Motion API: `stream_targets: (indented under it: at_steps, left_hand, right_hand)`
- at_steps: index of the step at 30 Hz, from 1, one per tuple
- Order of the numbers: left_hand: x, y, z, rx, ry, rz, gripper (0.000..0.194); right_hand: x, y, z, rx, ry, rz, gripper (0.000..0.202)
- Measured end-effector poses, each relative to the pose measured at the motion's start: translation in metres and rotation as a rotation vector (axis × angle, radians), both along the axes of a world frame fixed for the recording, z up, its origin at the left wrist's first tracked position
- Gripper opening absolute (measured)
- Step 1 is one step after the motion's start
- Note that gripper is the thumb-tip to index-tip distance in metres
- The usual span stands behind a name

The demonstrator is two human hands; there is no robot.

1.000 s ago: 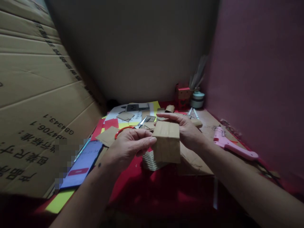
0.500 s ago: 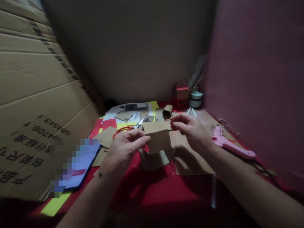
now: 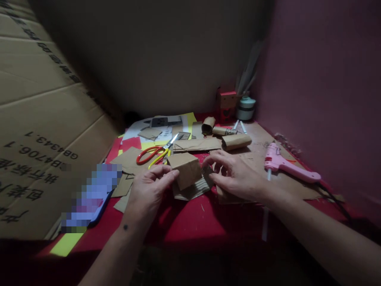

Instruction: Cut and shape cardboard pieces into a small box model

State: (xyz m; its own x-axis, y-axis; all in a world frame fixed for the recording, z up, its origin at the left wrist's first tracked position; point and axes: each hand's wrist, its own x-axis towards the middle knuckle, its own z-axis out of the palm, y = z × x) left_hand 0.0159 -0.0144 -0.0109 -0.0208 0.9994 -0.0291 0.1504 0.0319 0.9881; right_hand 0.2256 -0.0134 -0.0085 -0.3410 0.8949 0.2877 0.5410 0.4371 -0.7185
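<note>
In the head view, my left hand pinches a small folded cardboard box by its left side, thumb in front. Beneath the box, tilted, is a piece of corrugated cardboard, ridges showing. Its right end curls up between the curved fingers and thumb of my right hand; the exact contact is partly hidden. Just behind my left hand lie open scissors with red and yellow handles. A flat cardboard strip rests beyond the box.
On the red-covered table a pink glue gun lies right, its cord trailing. Cardboard rolls, paper sheets and scraps lie behind. A blue phone is left, beside a large carton. A turquoise jar stands at the back.
My right hand has come down and left to the curled end of the corrugated piece. The box, in my left hand, has tilted. The view has shifted, showing more cardboard rolls.
</note>
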Motion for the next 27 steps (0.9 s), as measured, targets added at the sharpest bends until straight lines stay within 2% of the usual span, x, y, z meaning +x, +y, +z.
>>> stream_targets:
  at_steps: [3, 6, 9, 12, 14, 17, 19, 20, 22, 25, 27]
  left_hand:
    - [-0.001, 0.000, 0.000, -0.006, -0.100, 0.019, 0.017]
    - [-0.003, 0.003, 0.006, 0.100, -0.138, 0.044, 0.014]
    - [-0.003, 0.008, 0.018, 0.178, -0.186, -0.037, 0.011]
    - [0.000, 0.011, 0.033, 0.213, -0.191, -0.177, 0.008]
    - [0.004, 0.011, 0.043, 0.239, -0.120, -0.300, 0.011]
    - [0.015, 0.006, 0.058, 0.237, 0.019, -0.476, 0.012]
    - [0.023, 0.001, 0.065, 0.223, 0.038, -0.522, 0.009]
    - [0.026, -0.001, 0.068, 0.223, 0.018, -0.520, 0.006]
    - [0.030, -0.004, 0.068, 0.218, -0.060, -0.493, 0.004]
    - [0.027, -0.003, 0.062, 0.188, -0.246, -0.472, 0.017]
    - [0.022, -0.002, 0.054, 0.131, -0.385, -0.486, 0.024]
  right_hand:
    - [0.000, 0.000, -0.001, 0.059, 0.031, -0.029, 0.023]
    - [0.000, 0.002, 0.000, 0.152, 0.180, -0.090, 0.023]
    - [0.000, 0.004, 0.006, 0.160, 0.389, -0.120, 0.021]
    - [0.000, 0.004, 0.017, 0.086, 0.521, -0.098, 0.024]
    - [0.000, 0.004, 0.026, 0.044, 0.537, -0.045, 0.031]
    - [-0.001, 0.002, 0.038, -0.070, 0.511, 0.167, 0.050]
    - [-0.003, 0.000, 0.044, -0.159, 0.477, 0.283, 0.057]
    - [-0.004, -0.003, 0.046, -0.194, 0.468, 0.296, 0.056]
    - [-0.006, -0.010, 0.048, -0.260, 0.473, 0.251, 0.045]
    - [-0.006, -0.026, 0.048, -0.460, 0.461, 0.139, 0.019]
    - [-0.006, -0.038, 0.046, -0.533, 0.445, 0.051, 0.018]
